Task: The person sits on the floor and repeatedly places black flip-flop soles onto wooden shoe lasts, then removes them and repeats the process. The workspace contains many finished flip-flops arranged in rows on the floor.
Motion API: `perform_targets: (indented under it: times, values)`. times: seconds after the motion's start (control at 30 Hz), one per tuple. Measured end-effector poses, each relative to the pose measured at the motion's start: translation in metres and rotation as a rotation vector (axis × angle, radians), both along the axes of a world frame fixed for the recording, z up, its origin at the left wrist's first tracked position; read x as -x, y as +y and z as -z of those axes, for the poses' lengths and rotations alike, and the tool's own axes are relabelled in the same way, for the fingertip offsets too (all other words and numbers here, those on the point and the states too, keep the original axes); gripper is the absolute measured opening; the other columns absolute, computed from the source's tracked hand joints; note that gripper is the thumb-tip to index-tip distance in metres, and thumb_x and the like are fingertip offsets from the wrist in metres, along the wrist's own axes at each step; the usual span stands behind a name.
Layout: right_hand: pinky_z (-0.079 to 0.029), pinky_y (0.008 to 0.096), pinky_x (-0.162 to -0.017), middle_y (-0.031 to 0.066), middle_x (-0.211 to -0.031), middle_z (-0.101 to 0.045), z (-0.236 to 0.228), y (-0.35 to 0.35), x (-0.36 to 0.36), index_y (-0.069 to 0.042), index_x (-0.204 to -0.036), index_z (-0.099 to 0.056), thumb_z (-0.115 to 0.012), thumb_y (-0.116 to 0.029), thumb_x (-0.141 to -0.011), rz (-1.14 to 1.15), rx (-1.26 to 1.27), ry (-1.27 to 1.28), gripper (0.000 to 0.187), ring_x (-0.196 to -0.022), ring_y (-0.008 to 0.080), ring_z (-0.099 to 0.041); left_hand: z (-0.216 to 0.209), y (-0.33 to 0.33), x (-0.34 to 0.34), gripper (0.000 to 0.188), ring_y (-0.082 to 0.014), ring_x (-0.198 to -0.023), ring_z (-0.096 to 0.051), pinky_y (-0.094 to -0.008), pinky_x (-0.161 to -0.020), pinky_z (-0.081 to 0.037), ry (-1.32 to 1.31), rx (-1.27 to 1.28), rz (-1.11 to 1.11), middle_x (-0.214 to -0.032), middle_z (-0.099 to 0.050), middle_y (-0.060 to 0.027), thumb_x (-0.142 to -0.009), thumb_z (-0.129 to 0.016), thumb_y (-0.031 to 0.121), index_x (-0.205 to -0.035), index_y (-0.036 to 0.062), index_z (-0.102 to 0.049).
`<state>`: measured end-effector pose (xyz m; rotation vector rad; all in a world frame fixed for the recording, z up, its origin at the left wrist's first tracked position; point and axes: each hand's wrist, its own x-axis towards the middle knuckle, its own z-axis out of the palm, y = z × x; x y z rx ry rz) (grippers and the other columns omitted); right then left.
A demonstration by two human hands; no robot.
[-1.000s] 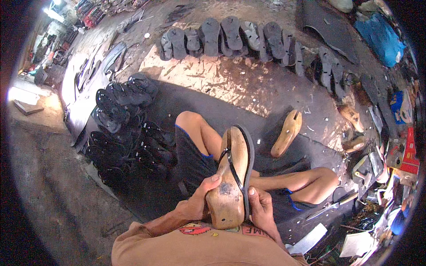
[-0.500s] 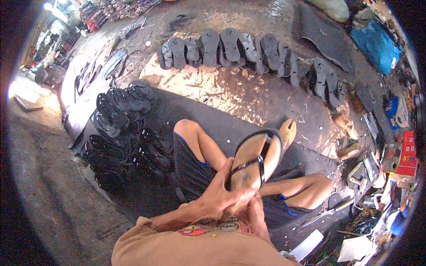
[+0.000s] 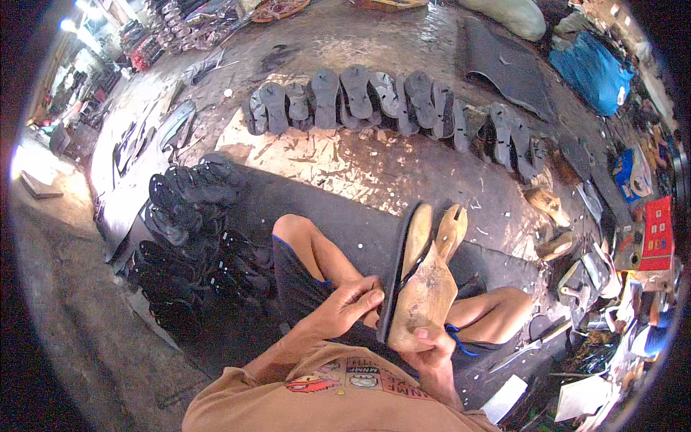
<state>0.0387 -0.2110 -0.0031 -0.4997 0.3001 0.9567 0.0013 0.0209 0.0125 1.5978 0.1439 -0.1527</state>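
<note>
In front of me a pale wooden foot-shaped last [image 3: 425,299] is tilted up, its heel in my right hand [image 3: 430,348], whose fingers are wrapped round it. A black thong sandal [image 3: 396,277] stands edge-on along the last's left side, sole facing left. Its thin black strap crosses the last. My left hand [image 3: 354,301] is closed beside the sandal's heel end, thumb against the sole edge; some of its fingers are hidden. Just beyond, the slotted toe of another wooden form [image 3: 450,229] shows.
A row of grey-black soles [image 3: 356,93] stands across the floor ahead. Black sandals [image 3: 191,194] are piled at left. Two wooden lasts [image 3: 548,205] lie at right, near a knife [image 3: 551,333] and a red box [image 3: 656,234]. A blue bag [image 3: 594,72] sits at far right.
The sandal and last have turned from strap side up to edge-on, sole to the left. My left hand has shifted from the last's heel to the sandal's left side. The view has tilted slightly.
</note>
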Motion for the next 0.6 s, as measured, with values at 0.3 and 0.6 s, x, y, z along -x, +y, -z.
perform_targets:
  times: [0.3, 0.6]
  values:
    - [-0.025, 0.0529, -0.129, 0.0255, -0.168, -0.024, -0.037, 0.042, -0.019, -0.006, -0.168, 0.020, -0.080, -0.009, -0.086, -0.374, 0.593, -1.326, 0.129, -0.158, 0.0391, -0.030, 0.131, -0.034, 0.018, 0.074, -0.0253, -0.129, -0.062, -0.0423, -0.114, -0.051, 0.082, 0.508, 0.079, -0.145, -0.061, -0.0110, -0.092, -0.081, 0.005, -0.155, 0.0053, -0.043]
    - [-0.022, 0.0562, -0.131, 0.0323, -0.172, -0.014, 0.018, 0.081, -0.025, -0.002, -0.169, 0.020, -0.067, -0.003, -0.091, -0.107, 0.888, -1.286, 0.117, -0.163, 0.0409, -0.019, 0.060, -0.011, -0.027, 0.063, -0.0286, -0.145, -0.053, -0.0413, -0.122, -0.043, 0.117, 0.793, -0.396, -0.161, -0.052, -0.0159, -0.109, -0.052, 0.035, -0.163, 0.0054, -0.039]
